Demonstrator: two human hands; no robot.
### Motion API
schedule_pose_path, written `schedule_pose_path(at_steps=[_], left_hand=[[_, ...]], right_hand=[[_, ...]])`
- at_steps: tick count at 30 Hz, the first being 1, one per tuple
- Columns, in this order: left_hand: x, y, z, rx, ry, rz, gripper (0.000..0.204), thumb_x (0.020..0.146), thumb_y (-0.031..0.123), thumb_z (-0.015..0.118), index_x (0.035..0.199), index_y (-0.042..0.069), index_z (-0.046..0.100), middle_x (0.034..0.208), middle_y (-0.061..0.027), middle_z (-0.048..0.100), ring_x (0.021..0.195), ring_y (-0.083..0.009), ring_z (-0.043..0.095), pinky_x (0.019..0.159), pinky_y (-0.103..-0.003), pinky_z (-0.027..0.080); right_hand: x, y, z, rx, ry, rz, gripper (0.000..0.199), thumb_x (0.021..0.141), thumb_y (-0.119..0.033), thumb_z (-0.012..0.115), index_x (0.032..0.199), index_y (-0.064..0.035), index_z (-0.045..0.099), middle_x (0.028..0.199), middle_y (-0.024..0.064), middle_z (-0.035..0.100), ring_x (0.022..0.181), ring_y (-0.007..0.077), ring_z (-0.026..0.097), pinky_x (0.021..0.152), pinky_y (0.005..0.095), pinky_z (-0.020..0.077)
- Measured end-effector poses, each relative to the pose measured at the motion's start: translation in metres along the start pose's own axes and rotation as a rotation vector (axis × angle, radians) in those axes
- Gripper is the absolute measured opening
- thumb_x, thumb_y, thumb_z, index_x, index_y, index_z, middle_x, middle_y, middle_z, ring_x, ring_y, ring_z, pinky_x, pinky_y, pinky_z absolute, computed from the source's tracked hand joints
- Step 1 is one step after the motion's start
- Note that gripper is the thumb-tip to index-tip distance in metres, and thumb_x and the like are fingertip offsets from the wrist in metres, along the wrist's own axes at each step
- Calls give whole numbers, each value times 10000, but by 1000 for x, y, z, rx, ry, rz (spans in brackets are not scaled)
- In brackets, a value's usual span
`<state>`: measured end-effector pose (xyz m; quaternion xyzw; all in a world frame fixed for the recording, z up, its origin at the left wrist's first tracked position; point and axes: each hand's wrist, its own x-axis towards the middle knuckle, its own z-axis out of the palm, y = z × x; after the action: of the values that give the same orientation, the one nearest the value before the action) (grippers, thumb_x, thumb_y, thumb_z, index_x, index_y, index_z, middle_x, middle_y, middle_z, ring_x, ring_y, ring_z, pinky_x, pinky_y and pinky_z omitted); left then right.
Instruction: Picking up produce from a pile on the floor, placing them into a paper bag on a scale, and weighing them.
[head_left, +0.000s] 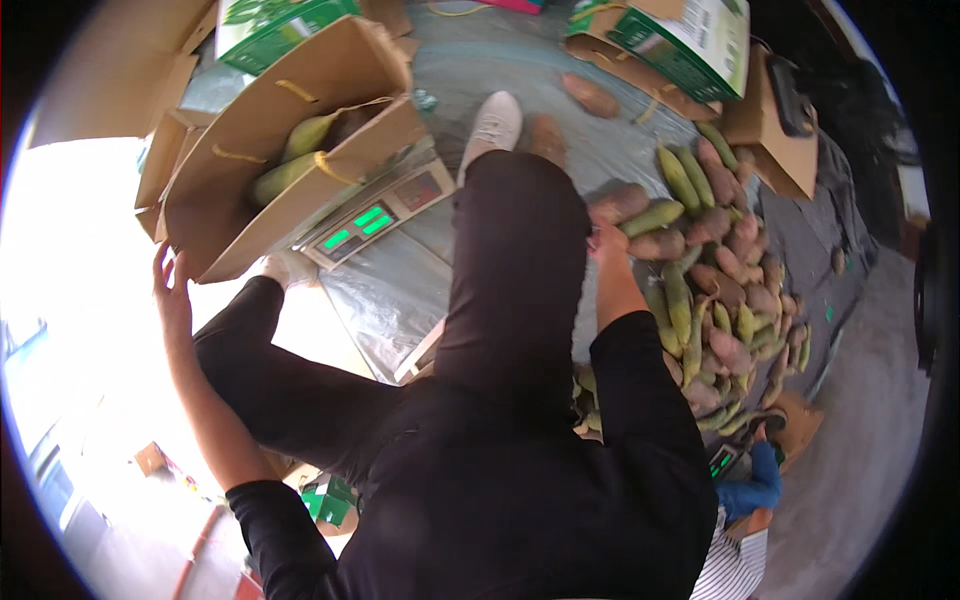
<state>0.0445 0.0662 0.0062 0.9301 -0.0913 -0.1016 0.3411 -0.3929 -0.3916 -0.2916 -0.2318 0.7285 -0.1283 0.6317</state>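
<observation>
An open brown cardboard box point(225, 200) leans at the upper left, with a few long green vegetables point(312, 135) and a darker item inside. Its near side rests over a weighing scale point(375, 215) with a lit green display. My left hand point(173, 285) is at the box's near left corner, fingers apart, fingertips against the cardboard. My right hand point(606, 240) is beside my right knee at the pile's edge. Its fingers look curled and are partly hidden. It is close to a green vegetable's tip point(652, 217) and a sweet potato point(657, 245).
A large pile of sweet potatoes and green vegetables point(730, 290) spreads to the right on sheeting. Green-and-white boxes point(690, 45) stand at the top. A loose sweet potato point(590, 95) lies near my right shoe point(495, 120). Another person point(745, 510) is at lower right, beside a second scale.
</observation>
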Motion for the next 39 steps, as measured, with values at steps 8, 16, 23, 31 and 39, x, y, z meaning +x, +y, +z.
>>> schedule_pose_path(at_steps=[8,16,23,31,39], left_hand=[[5,18,27,-45,-23,-4,413,873,244,560,1254,120,456,1272,-162,404,1198,-297,398,895,-372,435],[-6,5,5,33,50,64,413,866,243,561,1249,126,460,1249,-130,409,1190,-315,389,944,-404,379],[-11,19,12,44,61,202,418,853,225,569,1234,87,465,1229,-127,425,1174,-262,396,965,-366,348],[-12,2,7,0,95,276,416,857,261,565,1232,106,475,1220,-140,445,1159,-307,410,961,-394,351],[-7,-18,6,16,117,372,420,842,270,588,1208,86,492,1197,-144,458,1131,-298,424,953,-397,346]], right_hand=[[114,22,-37,290,-108,-199,201,777,-284,648,929,-184,563,814,-16,500,785,172,492,739,362,435],[30,-9,-8,318,-387,-72,107,795,-215,638,841,-139,579,774,-4,565,716,172,547,661,330,457],[-47,-84,-1,-31,-492,-143,376,742,-399,660,972,-121,559,888,25,602,783,155,562,662,333,446],[-241,-191,76,-436,-719,-577,341,739,-358,648,960,-109,575,826,-13,586,685,108,543,576,258,413],[-363,-213,190,-861,-749,-831,326,729,-455,606,785,-134,605,645,-21,538,551,78,485,469,222,346]])
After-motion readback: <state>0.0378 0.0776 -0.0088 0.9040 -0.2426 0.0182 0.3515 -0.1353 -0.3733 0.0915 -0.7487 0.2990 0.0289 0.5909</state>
